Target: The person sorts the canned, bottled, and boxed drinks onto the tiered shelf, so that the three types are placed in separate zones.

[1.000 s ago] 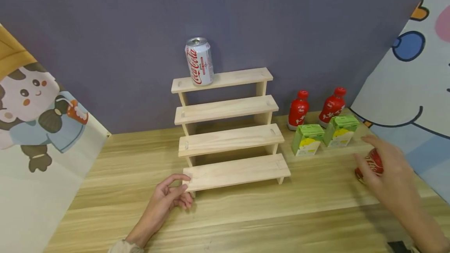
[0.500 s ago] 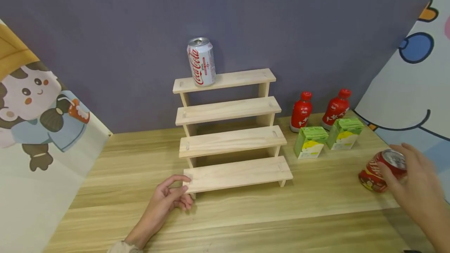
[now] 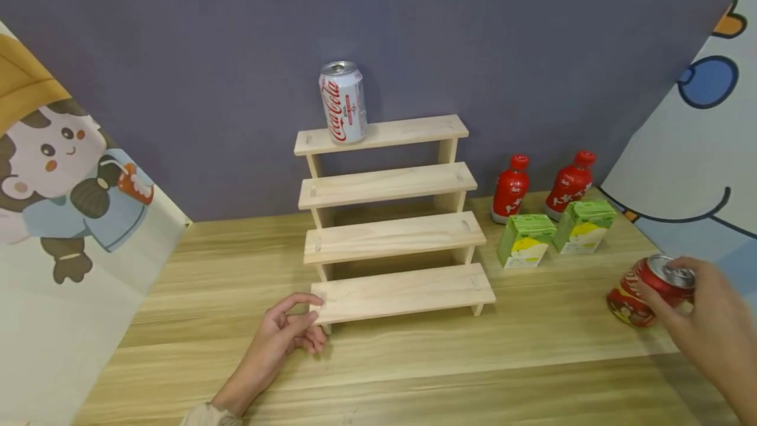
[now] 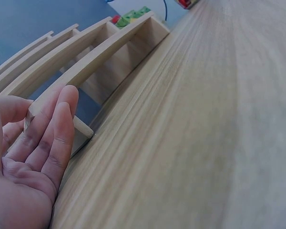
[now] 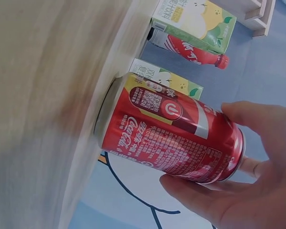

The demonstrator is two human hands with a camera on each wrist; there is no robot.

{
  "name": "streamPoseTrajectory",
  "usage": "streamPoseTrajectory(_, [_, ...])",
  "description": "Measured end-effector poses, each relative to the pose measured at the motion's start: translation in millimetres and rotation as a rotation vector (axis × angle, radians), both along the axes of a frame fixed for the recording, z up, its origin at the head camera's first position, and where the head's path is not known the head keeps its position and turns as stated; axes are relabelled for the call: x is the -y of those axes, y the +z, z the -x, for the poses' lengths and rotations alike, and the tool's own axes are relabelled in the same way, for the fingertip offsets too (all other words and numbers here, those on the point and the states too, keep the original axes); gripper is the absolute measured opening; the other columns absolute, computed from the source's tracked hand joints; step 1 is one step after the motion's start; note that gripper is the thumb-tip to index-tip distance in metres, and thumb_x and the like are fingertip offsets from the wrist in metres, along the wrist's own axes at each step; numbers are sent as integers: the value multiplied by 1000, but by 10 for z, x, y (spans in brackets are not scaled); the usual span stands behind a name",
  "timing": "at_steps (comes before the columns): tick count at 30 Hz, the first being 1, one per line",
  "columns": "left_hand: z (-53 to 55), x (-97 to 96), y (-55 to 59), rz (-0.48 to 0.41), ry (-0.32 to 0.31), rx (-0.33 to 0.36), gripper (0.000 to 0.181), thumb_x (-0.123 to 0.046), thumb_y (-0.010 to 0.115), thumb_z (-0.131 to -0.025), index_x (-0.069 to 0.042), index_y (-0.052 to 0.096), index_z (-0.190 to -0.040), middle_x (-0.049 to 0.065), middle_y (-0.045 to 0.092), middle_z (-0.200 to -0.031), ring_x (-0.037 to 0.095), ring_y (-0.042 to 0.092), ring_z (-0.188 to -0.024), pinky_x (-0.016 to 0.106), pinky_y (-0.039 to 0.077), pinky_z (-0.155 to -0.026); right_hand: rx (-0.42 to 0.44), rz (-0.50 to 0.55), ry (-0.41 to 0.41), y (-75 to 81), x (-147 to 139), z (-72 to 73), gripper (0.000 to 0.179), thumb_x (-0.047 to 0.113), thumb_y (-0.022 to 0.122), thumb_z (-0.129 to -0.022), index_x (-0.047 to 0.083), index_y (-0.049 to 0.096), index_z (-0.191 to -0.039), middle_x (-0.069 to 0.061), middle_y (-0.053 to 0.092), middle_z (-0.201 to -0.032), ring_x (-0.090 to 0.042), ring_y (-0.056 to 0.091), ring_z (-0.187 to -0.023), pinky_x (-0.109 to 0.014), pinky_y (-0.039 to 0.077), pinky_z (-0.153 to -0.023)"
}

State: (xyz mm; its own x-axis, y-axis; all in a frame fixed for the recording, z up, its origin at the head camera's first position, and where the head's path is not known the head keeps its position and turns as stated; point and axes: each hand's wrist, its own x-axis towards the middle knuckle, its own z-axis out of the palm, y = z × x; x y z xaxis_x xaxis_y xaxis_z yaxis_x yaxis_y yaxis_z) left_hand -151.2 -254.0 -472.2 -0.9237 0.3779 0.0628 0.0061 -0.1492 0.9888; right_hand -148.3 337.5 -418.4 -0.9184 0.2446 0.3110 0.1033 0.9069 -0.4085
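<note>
A wooden stepped rack (image 3: 402,294) stands before the back wall. At the left end of its lowest board, my left hand (image 3: 290,334) pinches the edge between thumb and forefinger, with the other fingers below, as the left wrist view shows. A white Coca-Cola can (image 3: 344,104) stands upright at the left of the top board. On the far right, my right hand (image 3: 706,314) holds a red Coca-Cola can (image 3: 641,291) near its top. In the right wrist view the fingers lie on opposite sides of the red can (image 5: 167,129), whose base is at the tabletop.
Right of the rack, two red bottles (image 3: 510,189) stand by the back wall. Two green-and-white drink cartons (image 3: 526,242) are in front of them. Printed side panels (image 3: 89,169) bound the wooden tabletop (image 3: 414,373) left and right.
My right hand has shifted right and toward me, so more of the red can shows, and its fingers have come in around the can's top. The left hand keeps its place on the rack.
</note>
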Motion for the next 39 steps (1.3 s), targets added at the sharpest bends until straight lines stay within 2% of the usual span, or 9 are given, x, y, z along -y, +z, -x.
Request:
streamPoseTrajectory(7, [-8,5,-5,7,12,11,31,-8,49,-105,6,46,-132,9,75,-82,20,72,-71,29,60,-63,12,5,2,-46,-2,-8,69,3,76,-86,-17,31,-134,-44,39,-117,-58,47,-93,-66,50,-67])
streamPoseTrajectory(15, [8,-1,-9,3,9,8,30,-8,49,-105,5,47,-132,8,75,-83,20,72,-72,29,60,-63,-29,-11,28,-46,-17,-20,68,6,79,-84,-16,36,-133,-42,44,-113,-56,51,-89,-65,50,-65])
streamPoseTrajectory(25, [2,-13,-4,13,22,15,31,-10,50,-105,6,47,-132,9,75,-81,20,71,-71,30,60,-62,15,25,9,-44,17,10,77,-3,80,-79,-19,29,-134,-46,37,-118,-60,45,-96,-69,48,-70])
streamPoseTrajectory(30, [0,-17,1,16,31,16,32,-11,51,-105,6,47,-131,8,74,-81,20,71,-71,30,60,-62,-16,21,13,-59,39,9,76,-9,81,-76,-19,30,-132,-46,37,-119,-60,45,-96,-69,49,-68])
streamPoseTrajectory(38, [1,-13,-5,21,40,24,31,-11,51,-104,5,48,-131,8,74,-80,20,71,-69,30,60,-61,-113,-20,77,-79,34,12,73,-12,83,-71,-19,36,-126,-44,42,-113,-56,47,-91,-66,49,-64])
streamPoseTrajectory(39, [1,-15,-4,23,41,24,31,-11,51,-104,5,48,-131,8,74,-80,20,71,-69,30,60,-61,-124,-34,74,-91,26,11,70,-11,83,-72,-18,37,-125,-42,44,-113,-55,48,-90,-62,50,-62])
